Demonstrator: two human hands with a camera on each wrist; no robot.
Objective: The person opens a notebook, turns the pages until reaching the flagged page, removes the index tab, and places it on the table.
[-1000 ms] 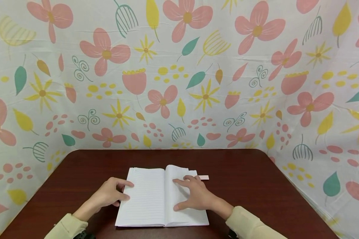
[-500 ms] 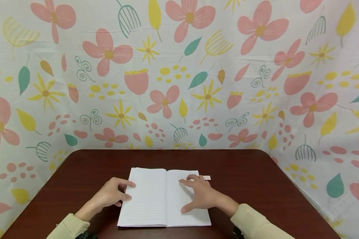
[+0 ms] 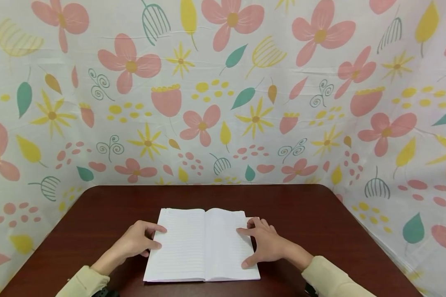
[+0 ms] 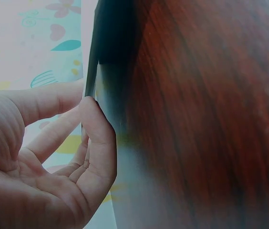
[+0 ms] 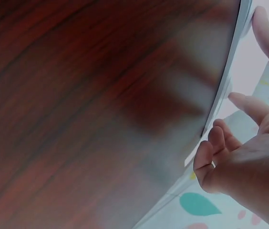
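Plainly, both hands pin the open notebook flat: left hand loosely curled on its left edge, right hand spread on its right page, gripping nothing.

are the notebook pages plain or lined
Lined: the open white paper notebook shows faint horizontal ruling, clearest in the head view.

I see the open white lined notebook lying on the dark red-brown wooden worktop, near its front edge; my left hand rests at its left edge, my right hand at its right; the flowered cloth backdrop stands behind.
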